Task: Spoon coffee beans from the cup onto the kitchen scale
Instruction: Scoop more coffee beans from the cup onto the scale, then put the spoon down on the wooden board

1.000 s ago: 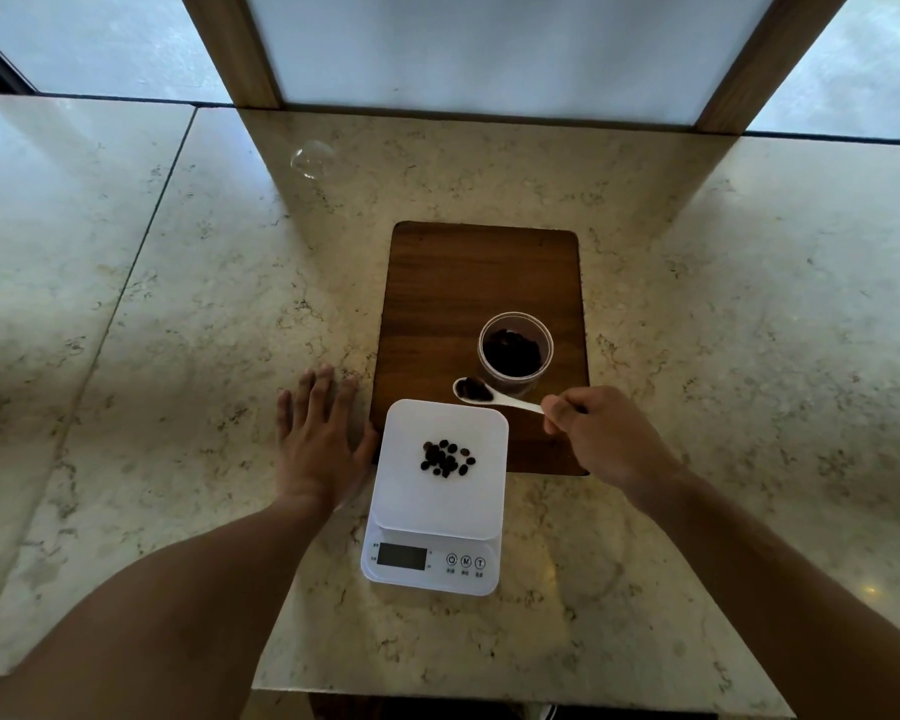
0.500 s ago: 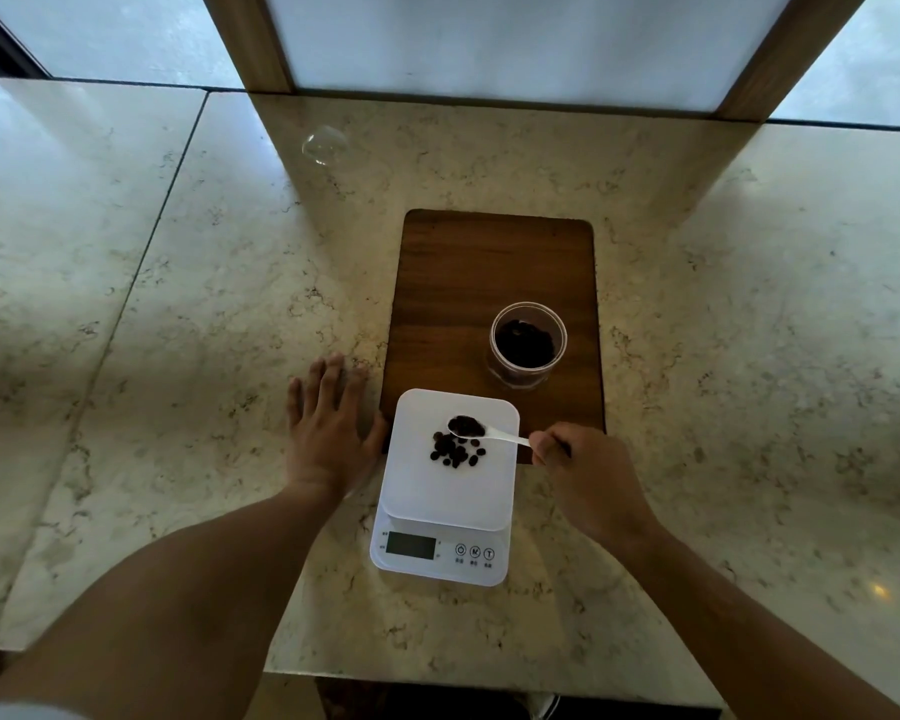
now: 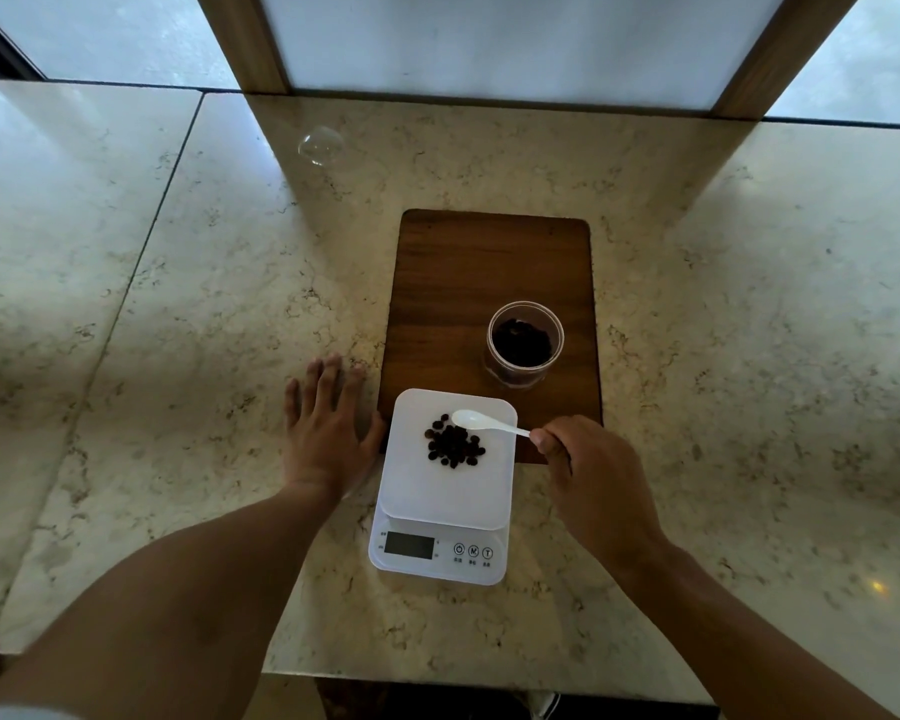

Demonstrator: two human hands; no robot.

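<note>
A white kitchen scale (image 3: 448, 498) stands on the marble counter, its far edge over a wooden board. A small pile of dark coffee beans (image 3: 453, 446) lies on its platform. My right hand (image 3: 588, 478) pinches the handle of a white spoon (image 3: 481, 422), whose empty bowl hovers just above the far side of the pile. A clear cup (image 3: 525, 341) with coffee beans in it stands on the board behind the scale. Flat on the counter, my left hand (image 3: 326, 433) rests with fingers spread, its thumb against the scale's left edge.
The wooden board (image 3: 489, 272) lies lengthwise away from me. A small clear glass object (image 3: 320, 145) sits at the far left of the counter. A window with wooden posts runs along the back. The counter's front edge is close below the scale.
The spoon came from beside the cup to over the scale and its beans dropped onto the platform; the pile is bigger and the spoon's bowl is empty. My left hand stayed put.
</note>
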